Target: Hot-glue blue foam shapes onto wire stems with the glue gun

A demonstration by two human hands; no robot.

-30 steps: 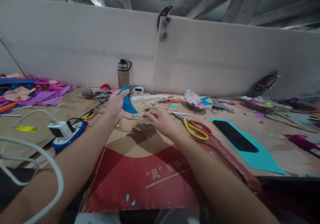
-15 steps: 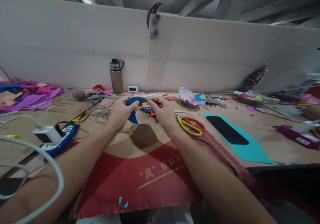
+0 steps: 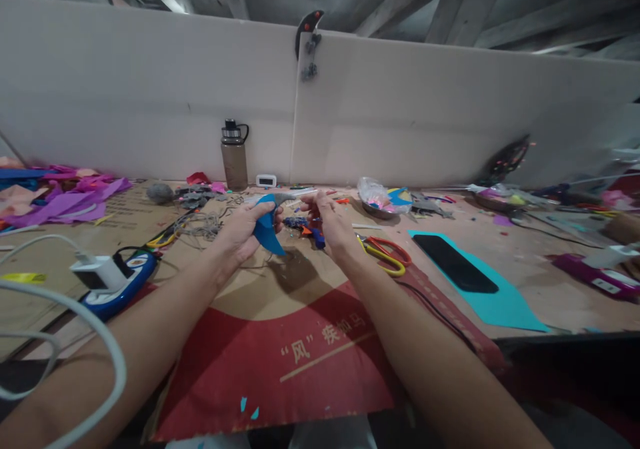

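A blue curved piece [image 3: 270,235], crescent-like with a narrow grey tip pointing right, is in my left hand [image 3: 246,227]. The left thumb presses on its upper face and the fingers are behind it. My right hand [image 3: 333,222] is just right of the grey tip, its fingers curled in close to the thumb. What they pinch, if anything, is too small to make out. Behind and below the right fingers lies a blue and orange tool [image 3: 316,235], partly hidden. Scissors [image 3: 387,255] with yellow and red handles rest beside the right wrist.
A red and tan cardboard sheet [image 3: 280,342] lies under my arms. A black phone [image 3: 455,262] sits on turquoise sheet material [image 3: 510,309] at right. A blue power strip [image 3: 120,289] with white cables is at left. A bottle [image 3: 234,155] and a bowl [image 3: 383,203] stand farther back.
My right hand has drawn back slightly from the grey tip, which it was pinching. The blue piece has turned in my left hand, showing more of its broad lower end.
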